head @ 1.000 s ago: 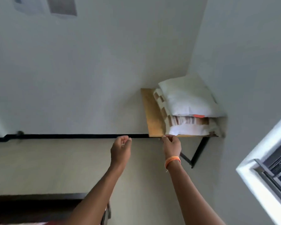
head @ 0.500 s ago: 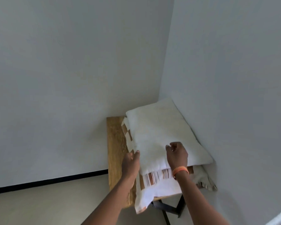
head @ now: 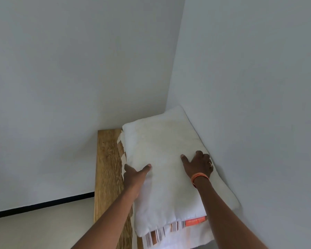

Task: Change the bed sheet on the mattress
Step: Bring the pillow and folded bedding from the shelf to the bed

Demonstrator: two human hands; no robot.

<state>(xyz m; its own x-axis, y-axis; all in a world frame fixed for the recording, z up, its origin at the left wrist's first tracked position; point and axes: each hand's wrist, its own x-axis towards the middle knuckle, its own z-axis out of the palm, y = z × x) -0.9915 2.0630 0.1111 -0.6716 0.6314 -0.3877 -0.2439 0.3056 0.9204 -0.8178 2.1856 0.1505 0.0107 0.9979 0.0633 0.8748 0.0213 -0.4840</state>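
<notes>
Wooden shelf (head: pixel 106 168) corners white pillow (head: pixel 165 159) against walls (head: pixel 250 87).

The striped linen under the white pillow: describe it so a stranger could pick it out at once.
Find the corner where the two white walls meet; a wooden shelf stands there with a pile of bedding. On top lies a plain white pillow, with the left hand at its side and the right hand on top. The striped linen is the folded layer directly beneath, the only piece with brown and white bands.
</notes>
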